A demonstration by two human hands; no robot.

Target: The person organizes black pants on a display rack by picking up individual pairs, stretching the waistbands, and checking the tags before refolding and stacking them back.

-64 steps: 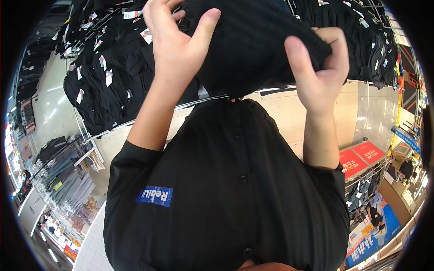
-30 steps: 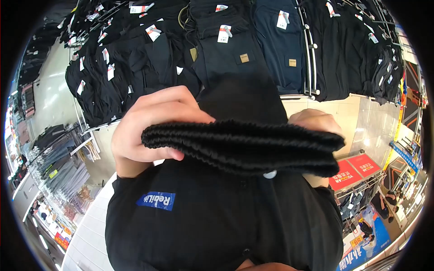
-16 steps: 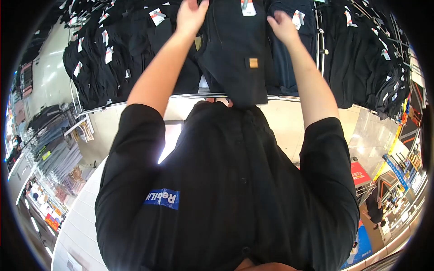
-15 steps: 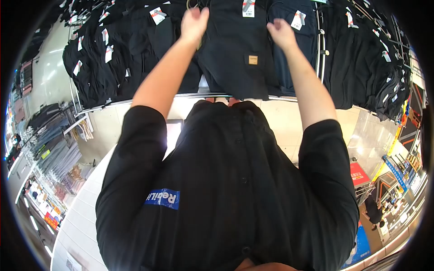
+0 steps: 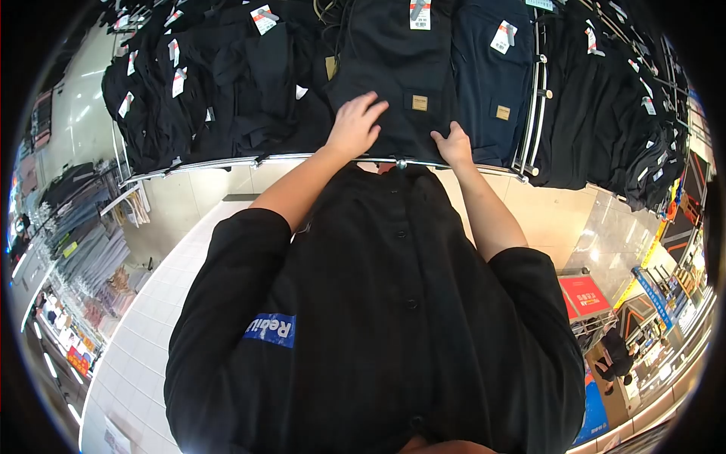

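Note:
Folded black trousers (image 5: 393, 64) with a tan patch and a white price tag (image 5: 420, 15) lie on the display in front of me. My left hand (image 5: 358, 125) rests on their lower left part, its fingers spread and nothing held. At their lower right edge is my right hand (image 5: 455, 146), thumb and forefinger apart; its other fingers are mostly hidden. Beside them on the right lie dark navy trousers (image 5: 491, 76) with a similar tan patch and tag. More black garments (image 5: 249, 91) with tags lie to the left.
A metal rail (image 5: 287, 159) runs along the display's front edge, close to my body. Upright rack bars (image 5: 541, 98) separate the navy trousers from more black clothing (image 5: 582, 113). A white surface (image 5: 151, 325) lies to my left, and a red sign (image 5: 584, 296) stands to the right.
Both hands have come down from the top of the black trousers to their lower part, nearer my body. My left fingers have spread. The trousers' lower edge no longer hangs over the rail.

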